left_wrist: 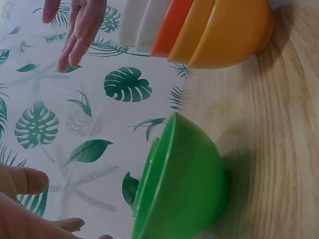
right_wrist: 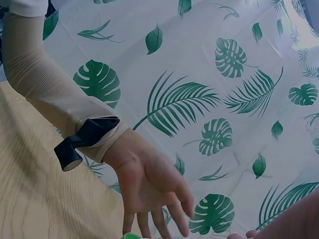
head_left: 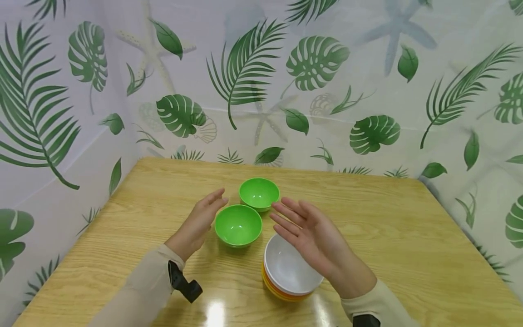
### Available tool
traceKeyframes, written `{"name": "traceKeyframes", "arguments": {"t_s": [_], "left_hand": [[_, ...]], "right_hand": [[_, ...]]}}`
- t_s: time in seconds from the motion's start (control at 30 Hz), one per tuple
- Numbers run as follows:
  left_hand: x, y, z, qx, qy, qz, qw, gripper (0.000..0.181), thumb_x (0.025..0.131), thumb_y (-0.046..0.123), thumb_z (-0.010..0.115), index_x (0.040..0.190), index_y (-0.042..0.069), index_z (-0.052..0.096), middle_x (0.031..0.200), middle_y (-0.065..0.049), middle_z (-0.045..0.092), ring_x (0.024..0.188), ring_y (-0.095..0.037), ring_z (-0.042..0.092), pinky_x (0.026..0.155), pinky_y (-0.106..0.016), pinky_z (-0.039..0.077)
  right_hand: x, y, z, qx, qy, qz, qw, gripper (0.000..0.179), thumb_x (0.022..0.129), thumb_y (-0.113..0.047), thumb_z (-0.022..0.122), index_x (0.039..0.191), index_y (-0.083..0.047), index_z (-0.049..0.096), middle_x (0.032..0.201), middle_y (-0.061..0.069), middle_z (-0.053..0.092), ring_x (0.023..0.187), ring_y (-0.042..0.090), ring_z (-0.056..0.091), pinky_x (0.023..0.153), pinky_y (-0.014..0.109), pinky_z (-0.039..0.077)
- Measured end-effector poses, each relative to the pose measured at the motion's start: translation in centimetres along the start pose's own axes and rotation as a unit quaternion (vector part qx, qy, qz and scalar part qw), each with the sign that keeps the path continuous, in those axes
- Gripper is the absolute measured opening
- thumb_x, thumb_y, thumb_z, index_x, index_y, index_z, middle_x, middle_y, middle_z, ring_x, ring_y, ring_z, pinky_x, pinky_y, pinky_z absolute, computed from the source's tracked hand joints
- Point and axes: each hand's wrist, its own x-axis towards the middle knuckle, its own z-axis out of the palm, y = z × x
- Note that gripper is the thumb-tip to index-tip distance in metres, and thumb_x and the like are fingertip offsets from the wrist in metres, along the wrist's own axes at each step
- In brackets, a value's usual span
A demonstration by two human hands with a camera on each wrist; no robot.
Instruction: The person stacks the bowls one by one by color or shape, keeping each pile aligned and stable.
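Two green bowls stand on the table, the near one [head_left: 238, 229] slightly left and in front of the far one [head_left: 260, 193]. To their right is a stack of bowls, a white bowl [head_left: 288, 265] on top; the left wrist view shows orange-red [left_wrist: 170, 27] and yellow bowls [left_wrist: 232, 37] lower down. My left hand [head_left: 198, 225] is held beside the near green bowl's left edge, fingers extended; whether it touches the bowl I cannot tell. My right hand [head_left: 318, 236] hovers over the stack, palm turned inward and fingers stretched, holding nothing. It covers part of the white bowl.
The wooden table [head_left: 388, 236] reaches back to a leaf-patterned cloth [head_left: 253, 141] that hangs behind it and along the sides. A black wrist strap with a camera [head_left: 184, 281] sits on the left sleeve.
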Motion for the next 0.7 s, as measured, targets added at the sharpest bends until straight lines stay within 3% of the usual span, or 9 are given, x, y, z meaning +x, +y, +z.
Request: {"name": "traceKeyframes", "arguments": {"t_s": [0.2,0.37,0.5,0.63,0.7], "left_hand": [[1.1,-1.7,0.1,0.039,-0.011,-0.056,0.9976,0.056,0.104,0.024,0.026,0.154,0.006,0.008,0.158,-0.021,0.006,0.145,-0.04,0.002,0.114,-0.061,0.011],[1.7,-2.5,0.2,0.041,-0.018,-0.097,0.9943,0.056,0.104,0.018,0.028,0.154,0.006,0.006,0.157,-0.026,0.003,0.142,-0.047,0.003,0.106,-0.071,0.016],[2.0,-2.8,0.2,0.026,-0.018,-0.116,0.9928,0.054,0.103,0.015,0.028,0.153,0.005,0.011,0.155,-0.027,0.01,0.14,-0.049,0.016,0.101,-0.071,0.028],[2.1,-3.1,0.2,-0.018,-0.019,-0.112,0.9933,0.05,0.103,0.01,0.025,0.151,0.001,0.016,0.15,-0.029,0.022,0.132,-0.047,0.035,0.094,-0.062,0.044],[2.1,-3.4,0.1,-0.043,-0.021,-0.109,0.9928,0.049,0.102,0.008,0.024,0.15,-0.001,0.018,0.147,-0.03,0.025,0.129,-0.048,0.039,0.09,-0.06,0.047]], "right_hand": [[0.6,0.2,0.2,0.002,0.005,0.007,1.0,0.055,0.107,-0.026,0.024,0.151,0.003,0.01,0.156,0.021,0.019,0.142,0.036,0.023,0.116,0.04,0.024],[0.9,0.4,0.3,0.006,0.005,0.009,0.9999,0.056,0.106,-0.026,0.025,0.151,0.004,0.01,0.156,0.022,0.017,0.143,0.037,0.02,0.117,0.04,0.022],[1.2,0.6,0.1,0.017,0.006,0.013,0.9998,0.057,0.106,-0.027,0.026,0.151,0.004,0.009,0.157,0.022,0.016,0.144,0.038,0.018,0.118,0.041,0.02],[1.3,0.8,0.0,0.02,0.009,0.017,0.9996,0.057,0.107,-0.028,0.024,0.151,0.004,0.008,0.157,0.022,0.015,0.143,0.037,0.019,0.118,0.041,0.019],[1.4,0.8,0.0,0.02,0.01,0.018,0.9996,0.057,0.107,-0.028,0.024,0.151,0.004,0.008,0.157,0.022,0.014,0.143,0.037,0.019,0.118,0.041,0.019]]}}
